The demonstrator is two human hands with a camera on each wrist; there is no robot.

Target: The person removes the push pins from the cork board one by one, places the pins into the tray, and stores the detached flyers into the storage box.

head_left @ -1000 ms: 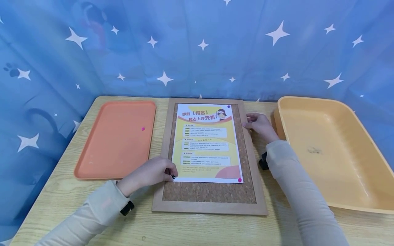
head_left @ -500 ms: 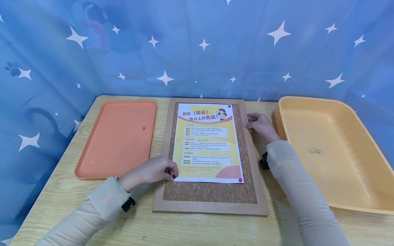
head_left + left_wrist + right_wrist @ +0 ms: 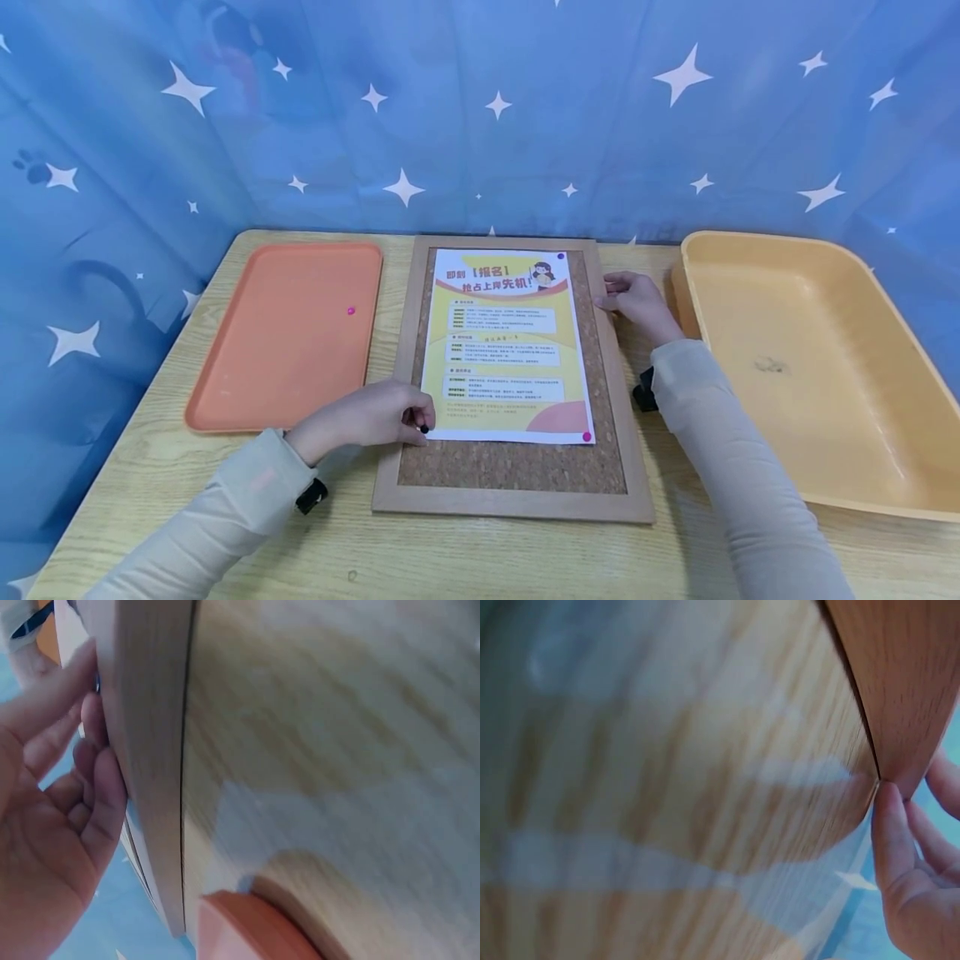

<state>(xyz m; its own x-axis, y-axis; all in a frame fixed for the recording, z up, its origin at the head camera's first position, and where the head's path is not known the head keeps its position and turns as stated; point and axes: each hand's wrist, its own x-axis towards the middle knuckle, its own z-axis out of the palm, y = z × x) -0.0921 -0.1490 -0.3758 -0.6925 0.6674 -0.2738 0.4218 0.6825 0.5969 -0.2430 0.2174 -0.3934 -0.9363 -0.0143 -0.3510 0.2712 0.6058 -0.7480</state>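
Black pin point(image 3: 424, 429), pinched by the left hand point(image 3: 375, 412) at lower centre, could tilt if pressed unevenly; right of centre, the right hand point(image 3: 636, 304) grips the corkboard point(image 3: 517, 467).

board point(image 3: 510, 469): mid tbl point(image 3: 450, 558)
sheet point(image 3: 502, 350): on board
tray point(image 3: 281, 350): L of board
tub point(image 3: 817, 408): R of board
curtain point(image 3: 480, 142): behind tbl

Your wood-framed corkboard point(image 3: 513, 471) lies flat, bearing a yellow-and-white printed poster point(image 3: 498, 350), its right corners held by a purple pin point(image 3: 560, 256) and a pink pin point(image 3: 587, 437); your left hand point(image 3: 369, 412) pinches a small black pin point(image 3: 424, 429) at the lower left.
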